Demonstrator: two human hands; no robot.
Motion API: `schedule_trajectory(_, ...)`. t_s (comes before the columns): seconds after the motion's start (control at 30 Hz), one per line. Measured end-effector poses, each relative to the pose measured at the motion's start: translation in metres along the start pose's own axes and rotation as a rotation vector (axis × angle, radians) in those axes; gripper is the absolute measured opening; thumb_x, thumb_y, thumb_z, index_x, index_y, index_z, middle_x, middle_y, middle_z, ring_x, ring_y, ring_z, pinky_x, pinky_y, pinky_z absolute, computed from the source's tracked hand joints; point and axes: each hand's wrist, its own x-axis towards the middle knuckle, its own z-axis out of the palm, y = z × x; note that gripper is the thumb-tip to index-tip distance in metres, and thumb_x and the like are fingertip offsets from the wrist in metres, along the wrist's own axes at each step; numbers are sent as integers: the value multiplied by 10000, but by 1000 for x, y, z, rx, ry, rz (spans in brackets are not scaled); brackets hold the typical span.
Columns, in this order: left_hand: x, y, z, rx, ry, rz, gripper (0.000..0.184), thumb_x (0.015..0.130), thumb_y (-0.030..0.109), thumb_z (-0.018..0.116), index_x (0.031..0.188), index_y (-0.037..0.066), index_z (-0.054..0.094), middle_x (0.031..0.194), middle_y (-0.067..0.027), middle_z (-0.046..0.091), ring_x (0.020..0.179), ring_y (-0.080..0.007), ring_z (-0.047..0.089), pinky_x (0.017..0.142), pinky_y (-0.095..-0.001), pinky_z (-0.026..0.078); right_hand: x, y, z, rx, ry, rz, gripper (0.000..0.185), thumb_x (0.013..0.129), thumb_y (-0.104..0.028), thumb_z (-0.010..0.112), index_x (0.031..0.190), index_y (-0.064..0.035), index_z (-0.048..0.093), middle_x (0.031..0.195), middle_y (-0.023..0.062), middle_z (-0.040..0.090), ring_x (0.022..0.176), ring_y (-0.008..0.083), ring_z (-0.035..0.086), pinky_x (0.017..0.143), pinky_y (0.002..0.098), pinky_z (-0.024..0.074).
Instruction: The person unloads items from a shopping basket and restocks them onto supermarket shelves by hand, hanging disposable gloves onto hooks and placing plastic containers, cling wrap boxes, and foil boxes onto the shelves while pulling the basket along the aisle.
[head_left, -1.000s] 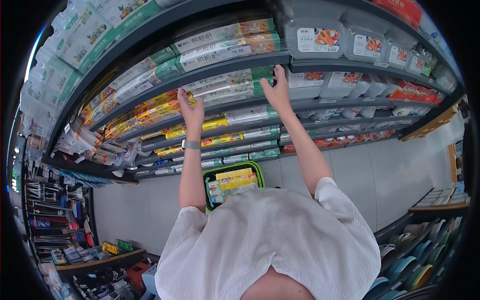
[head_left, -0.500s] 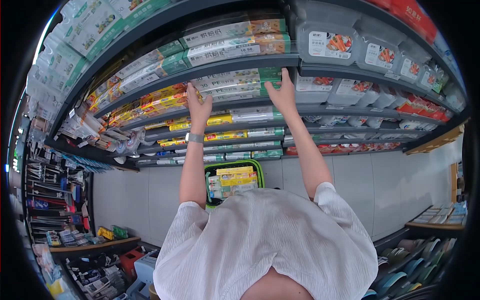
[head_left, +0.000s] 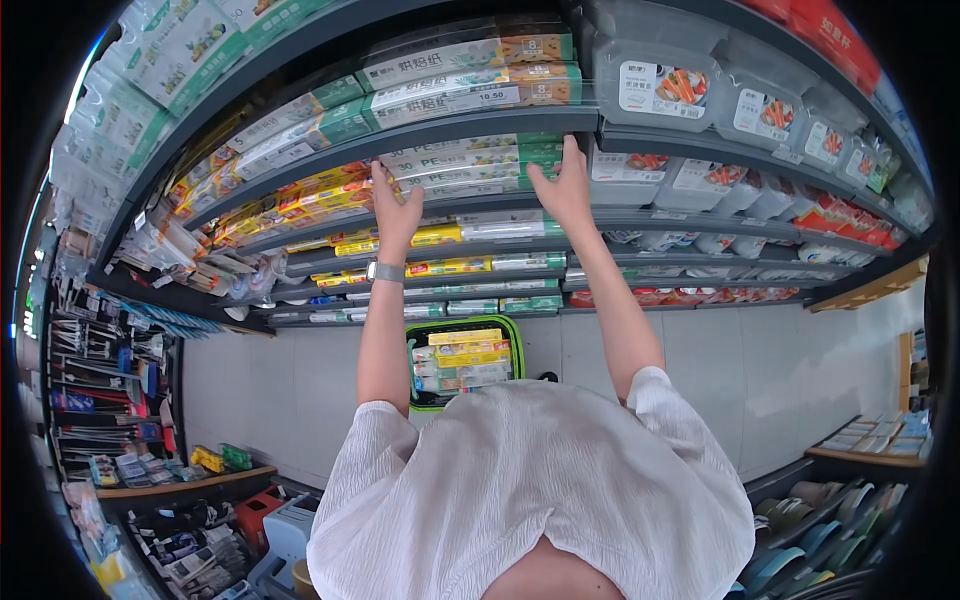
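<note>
Several long white-and-green PE cling film boxes [head_left: 460, 162] lie stacked on a shelf in front of me. My left hand [head_left: 397, 212] is at their left end, fingers stretched upward and thumb spread to the right. At the right, green end is my right hand [head_left: 563, 188], its fingers pointing up along the box ends and its thumb apart, near the front of the stack. Both hands appear to touch the boxes from the sides, with neither wrapped round one. Yellow boxes [head_left: 320, 200] lie just left of my left hand.
Baking paper boxes [head_left: 435, 80] fill the shelf above. Clear plastic food containers [head_left: 665, 92] stand to the right. Below, a green-rimmed basket [head_left: 518, 350] holding yellow and white boxes sits on the grey floor [head_left: 690, 370]. Shelf edges [head_left: 490, 125] run close above my hands.
My hands stay at the two ends of the cling film boxes, almost unmoved. The view has shifted very slightly.
</note>
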Motion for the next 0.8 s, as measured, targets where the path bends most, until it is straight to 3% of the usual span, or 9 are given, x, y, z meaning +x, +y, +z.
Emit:
schedule_trajectory(0.27, -14, 16, -9, 110, 35, 17, 822, 862, 81, 671, 1549, -63, 242, 1447, -246, 456, 1317, -323, 484, 1084, -407, 404, -20, 0, -10, 195, 99, -7, 841, 866, -209, 714, 1526, 76, 278, 1352, 280, 537, 1170, 351, 582, 970, 407, 481)
schedule_trajectory(0.4, -75, 36, -27, 39, 105, -27, 601, 885, 34, 609, 1454, -2, 419, 1373, -182, 532, 1244, -289, 536, 1041, -395, 429, -84, 52, -24, 75, 196, 94, 611, 926, -108, 667, 1463, 14, 401, 1380, 222, 561, 1071, 253, 656, 883, 365, 525)
schedule_trajectory(0.47, -129, -3, -30, 79, 119, -172, 449, 890, 21, 595, 1333, 6, 521, 1291, -149, 589, 1162, -268, 582, 993, -391, 460, -140, 87, -31, 63, 139, 203, 436, 935, -77, 646, 1343, 2, 513, 1259, 173, 651, 967, 222, 687, 836, 348, 532)
schedule_trajectory(0.6, -283, -112, -63, 287, -309, -381, 235, 893, 95, 652, 1108, 9, 693, 1067, -165, 692, 1031, -315, 662, 890, -388, 521, -321, 199, -40, -161, -199, 491, 199, 905, -140, 641, 1015, 22, 678, 804, 181, 695, 770, 272, 702, 714, 378, 541)
schedule_trajectory(0.67, -386, -179, -94, 398, -602, -544, 280, 826, 236, 701, 992, 11, 712, 1005, -228, 717, 974, -403, 681, 842, -476, 548, -433, 243, -55, -268, -467, 526, 241, 865, -209, 678, 947, 14, 720, 945, 268, 698, 896, 448, 676, 782, 483, 549)
schedule_trajectory(0.7, -435, -216, -116, 512, -951, -515, 322, 852, 308, 655, 977, 20, 729, 1001, -244, 714, 964, -415, 691, 837, -482, 554, -473, 235, -61, -349, -530, 789, 271, 845, -244, 678, 849, 22, 730, 933, 274, 700, 924, 448, 675, 812, 485, 553)
schedule_trajectory(0.73, -476, -245, -136, 660, -1405, -550, 365, 873, 373, 599, 989, 59, 742, 993, -244, 711, 969, -429, 687, 851, -489, 555, -528, 253, -73, -365, -672, 835, 316, 826, -288, 679, 790, 23, 725, 884, 258, 713, 886, 446, 689, 817, 493, 552)
schedule_trajectory(0.77, -483, -216, -172, 554, -1504, -549, 339, 877, 367, 579, 991, 102, 757, 1024, -220, 721, 977, -420, 692, 864, -498, 556, -550, 239, -82, -451, -887, 1149, 327, 838, -296, 750, 983, -3, 755, 956, 224, 742, 964, 376, 718, 864, 426, 564)
schedule_trajectory(0.8, -503, -212, -192, 544, -1529, -590, 337, 876, 366, 580, 988, 102, 758, 1025, -218, 722, 979, -418, 692, 864, -497, 557, -643, 283, -86, -481, -802, 1282, 305, 838, -275, 696, 900, 21, 737, 884, 252, 726, 843, 380, 720, 781, 468, 567)
